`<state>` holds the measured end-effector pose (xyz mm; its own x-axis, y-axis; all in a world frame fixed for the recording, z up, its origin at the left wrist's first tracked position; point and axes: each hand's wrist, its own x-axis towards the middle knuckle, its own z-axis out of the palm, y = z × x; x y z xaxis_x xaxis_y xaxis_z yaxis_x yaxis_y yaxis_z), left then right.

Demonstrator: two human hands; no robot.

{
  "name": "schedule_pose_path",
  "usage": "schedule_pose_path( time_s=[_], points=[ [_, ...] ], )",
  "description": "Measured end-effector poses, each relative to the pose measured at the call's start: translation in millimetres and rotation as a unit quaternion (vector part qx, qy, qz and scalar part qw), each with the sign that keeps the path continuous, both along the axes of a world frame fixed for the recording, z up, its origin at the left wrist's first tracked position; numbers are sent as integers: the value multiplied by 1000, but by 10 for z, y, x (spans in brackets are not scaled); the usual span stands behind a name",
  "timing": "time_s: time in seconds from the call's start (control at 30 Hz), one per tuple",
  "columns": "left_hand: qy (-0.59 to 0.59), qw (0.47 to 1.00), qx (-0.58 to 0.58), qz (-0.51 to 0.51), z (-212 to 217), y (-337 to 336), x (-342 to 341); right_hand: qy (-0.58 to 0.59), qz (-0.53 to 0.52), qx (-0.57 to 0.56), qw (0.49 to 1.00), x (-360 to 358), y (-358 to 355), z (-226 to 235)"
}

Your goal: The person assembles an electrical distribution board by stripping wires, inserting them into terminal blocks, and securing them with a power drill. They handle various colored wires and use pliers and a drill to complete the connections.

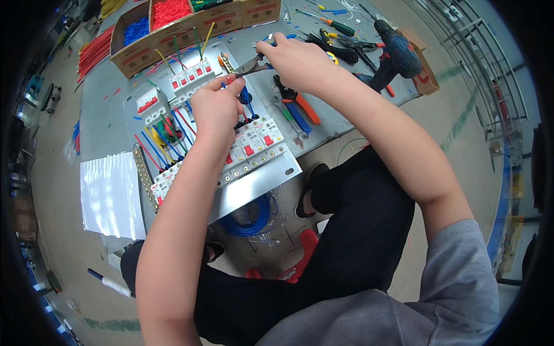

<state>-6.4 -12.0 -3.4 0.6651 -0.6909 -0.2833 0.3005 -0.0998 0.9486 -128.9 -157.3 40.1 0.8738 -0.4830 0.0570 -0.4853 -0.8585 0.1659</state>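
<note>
My right hand [291, 60] grips pliers [249, 67] with blue-and-dark handles, their jaws pointing left to the fingertips of my left hand [216, 106]. That hand is closed in a pinch, and a bit of blue wire [224, 85] shows between its thumb and finger. Both hands are above a metal mounting plate [259, 180]. Along its near edge runs a row of white circuit breakers [252, 145] with red switches, partly covered by my left forearm. Another breaker row [193, 79] lies beyond my left hand, with a separate breaker [151, 102] beside it. Blue wires [246, 98] loop just right of my left hand.
A cardboard box [184, 39] of coloured small parts stands at the back. Right of the plate are orange-and-blue-handled tools [300, 109], a cordless drill [395, 55] and screwdrivers [332, 23]. White sheets [112, 193] lie left; a blue wire coil [248, 218] is below the table edge.
</note>
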Motion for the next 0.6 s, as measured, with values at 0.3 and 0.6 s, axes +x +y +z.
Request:
schedule_pose_path(
  time_s=[0.3,0.6],
  points=[
    [-11,1000,0,0,18,4,-12,-97,54,-95,989,-30,-15,-109],
    [-26,1000,11,4,13,-12,-26,-106,161,-142,971,5,-262,-99]
  ],
)
